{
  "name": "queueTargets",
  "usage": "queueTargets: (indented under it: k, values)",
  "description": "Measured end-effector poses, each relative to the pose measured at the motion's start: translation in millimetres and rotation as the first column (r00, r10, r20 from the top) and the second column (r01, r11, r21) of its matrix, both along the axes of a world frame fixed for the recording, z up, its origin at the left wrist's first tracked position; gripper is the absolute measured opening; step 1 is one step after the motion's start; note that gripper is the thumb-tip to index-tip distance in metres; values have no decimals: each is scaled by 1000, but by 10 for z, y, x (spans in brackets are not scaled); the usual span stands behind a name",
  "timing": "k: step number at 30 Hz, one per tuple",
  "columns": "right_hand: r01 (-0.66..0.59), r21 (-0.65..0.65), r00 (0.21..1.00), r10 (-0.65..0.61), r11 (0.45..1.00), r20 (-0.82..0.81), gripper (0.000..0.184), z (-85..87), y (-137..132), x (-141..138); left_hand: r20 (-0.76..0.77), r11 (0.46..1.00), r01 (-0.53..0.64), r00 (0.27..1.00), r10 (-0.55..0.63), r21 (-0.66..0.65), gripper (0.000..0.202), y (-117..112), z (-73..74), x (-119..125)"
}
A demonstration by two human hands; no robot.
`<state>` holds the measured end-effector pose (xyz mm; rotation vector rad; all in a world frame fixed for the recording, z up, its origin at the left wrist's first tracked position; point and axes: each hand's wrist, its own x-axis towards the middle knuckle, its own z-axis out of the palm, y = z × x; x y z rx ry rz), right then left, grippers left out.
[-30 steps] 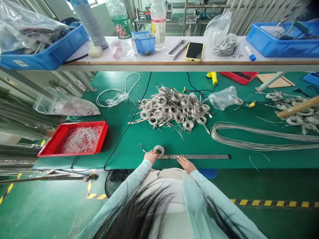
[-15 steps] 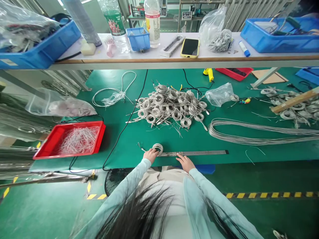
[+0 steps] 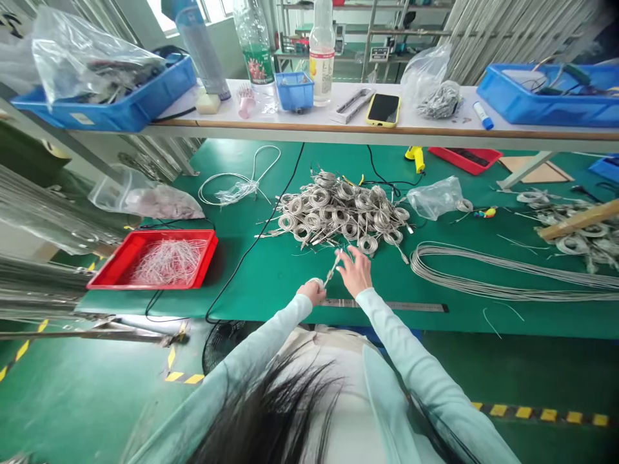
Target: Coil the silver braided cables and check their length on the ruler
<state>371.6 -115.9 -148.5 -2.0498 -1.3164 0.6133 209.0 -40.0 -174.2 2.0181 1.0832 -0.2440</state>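
Observation:
My left hand (image 3: 313,292) is closed on a small coiled grey cable (image 3: 317,281) close to the bench's front edge. From the coil, a short cable end (image 3: 331,272) runs up to my right hand (image 3: 356,270), whose thumb and fingers pinch it near its tip. Fine wire strands seem to fan out there, too small to make out clearly. Just beyond my right hand lies a big heap of coiled cables (image 3: 333,209). A steel ruler (image 3: 411,307) lies flat under my right forearm, partly hidden by it.
To the left sits a red tray (image 3: 210,258) of thin white strands. A long cable bundle (image 3: 459,251) stretches to the right. A black cord (image 3: 244,256) crosses the green bench (image 3: 271,283). Above runs a shelf (image 3: 222,122) with bottles, blue bins and a phone (image 3: 383,109).
My left hand has lifted the coil off the ruler's left end. My right hand has left the ruler, moved up and taken hold of the cable's end. The view has shifted slightly.

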Motion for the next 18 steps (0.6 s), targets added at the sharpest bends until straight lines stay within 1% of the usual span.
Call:
queueTargets:
  k: [2, 3, 4, 6, 8, 10, 11, 13, 15, 18]
  values:
    - [73, -9, 985, -74, 997, -153, 58, 96, 99, 54, 141, 991, -72, 986, 88, -113, 29, 80, 103, 94]
    - [73, -37, 967, -80, 997, -242, 62, 124, 134, 63, 212, 980, -96, 968, 132, -174, 31, 110, 150, 123]
    - [47, -71, 940, -68, 996, -335, 60, 141, 160, 58, 280, 966, -113, 943, 177, -232, 34, 128, 188, 135]
    - [-49, -125, 861, -21, 991, -508, 48, 144, 189, 11, 390, 933, -138, 880, 270, -333, 37, 126, 219, 107]
    - [-138, -157, 771, 6, 978, -637, 38, 110, 199, -70, 435, 895, -166, 828, 354, -413, 37, 82, 177, 11]
    - [-194, -197, 700, -5, 961, -714, 34, 36, 207, -169, 400, 859, -208, 817, 416, -468, 36, 17, 71, -137]
    - [-213, -222, 676, -21, 951, -737, 33, -16, 213, -221, 356, 843, -238, 826, 437, -482, 34, -15, 5, -225]
    - [-237, -275, 652, -57, 932, -756, 33, -142, 236, -328, 237, 822, -308, 856, 459, -478, 32, -59, -128, -413]
    - [-241, -319, 657, -88, 916, -748, 35, -278, 273, -426, 113, 820, -371, 881, 459, -436, 30, -71, -233, -597]
    - [-241, -380, 697, -113, 893, -708, 40, -446, 342, -524, -31, 851, -413, 904, 427, -325, 28, -48, -301, -821]
